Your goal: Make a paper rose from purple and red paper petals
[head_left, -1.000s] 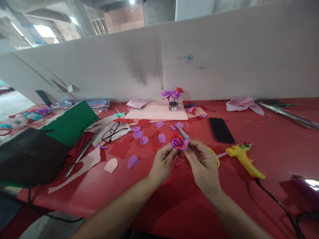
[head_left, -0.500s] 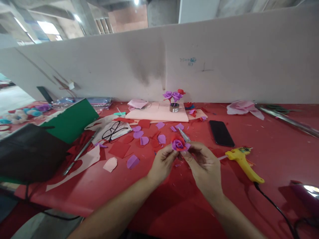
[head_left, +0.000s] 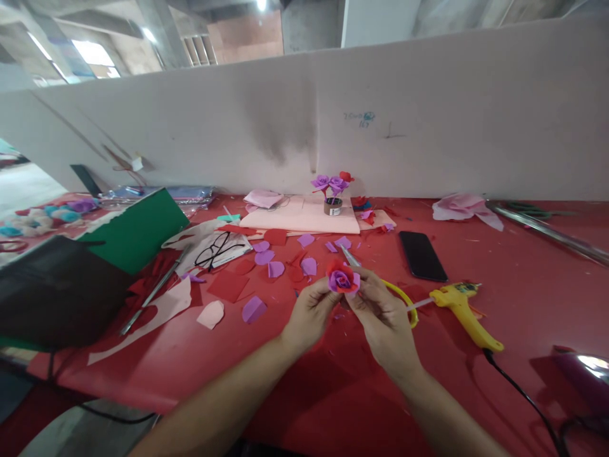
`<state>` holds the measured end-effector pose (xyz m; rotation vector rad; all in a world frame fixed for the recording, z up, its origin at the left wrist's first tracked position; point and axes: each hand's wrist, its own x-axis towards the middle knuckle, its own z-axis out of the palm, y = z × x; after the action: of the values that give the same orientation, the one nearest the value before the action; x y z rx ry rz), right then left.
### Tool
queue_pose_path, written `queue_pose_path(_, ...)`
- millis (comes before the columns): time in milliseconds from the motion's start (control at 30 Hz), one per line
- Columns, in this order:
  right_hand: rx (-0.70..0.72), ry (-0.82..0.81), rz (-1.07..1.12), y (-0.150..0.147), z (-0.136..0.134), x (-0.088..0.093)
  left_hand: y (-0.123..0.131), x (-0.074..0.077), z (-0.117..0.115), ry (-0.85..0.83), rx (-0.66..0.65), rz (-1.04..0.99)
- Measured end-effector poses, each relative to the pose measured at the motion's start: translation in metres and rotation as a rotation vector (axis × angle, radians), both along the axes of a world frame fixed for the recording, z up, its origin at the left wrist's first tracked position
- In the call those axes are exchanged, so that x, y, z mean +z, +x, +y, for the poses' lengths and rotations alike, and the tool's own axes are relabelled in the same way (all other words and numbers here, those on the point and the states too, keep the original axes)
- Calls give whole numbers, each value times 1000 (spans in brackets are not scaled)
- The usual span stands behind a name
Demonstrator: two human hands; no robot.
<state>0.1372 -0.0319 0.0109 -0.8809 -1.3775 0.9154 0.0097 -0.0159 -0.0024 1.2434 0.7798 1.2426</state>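
A handmade rose [head_left: 343, 280] with purple inner petals and red outer ones is held between my two hands, low over the table's middle. My left hand [head_left: 309, 315] pinches its underside from the left. From the right, the thumb and fingers of my right hand [head_left: 384, 317] grip its edge and base; the base itself is hidden by the fingers. Just behind the flower, scissors show their metal blades [head_left: 351, 255], and one yellow handle loop [head_left: 404, 298] sticks out beside my right hand. Loose purple petals [head_left: 254, 309] and red pieces [head_left: 228, 285] lie to the left.
A yellow glue gun [head_left: 464, 311] with a black cord lies at right, below a black phone [head_left: 423, 255]. Finished flowers stand in a small brown pot [head_left: 332, 206] at the back. Glasses [head_left: 219, 251], a metal rod [head_left: 157, 289] and a green sheet [head_left: 137, 231] are on the left.
My right hand has shifted slightly left and its fingers have drawn in around the rose, uncovering the yellow scissor handle. The rose has turned a little; my left hand stays nearly in place.
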Motion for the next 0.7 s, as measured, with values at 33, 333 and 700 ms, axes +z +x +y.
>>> queue_pose_path(33,15,-7,0,-1,0,-1,0,1,0,2,3,4)
queue_pose_path(333,140,-99,180,-5,5,-15,-5,-2,3,-18,-41,31)
queue_pose_path(700,62,-110,-91,-3,13,-4,-6,0,8,-151,-74,-1)
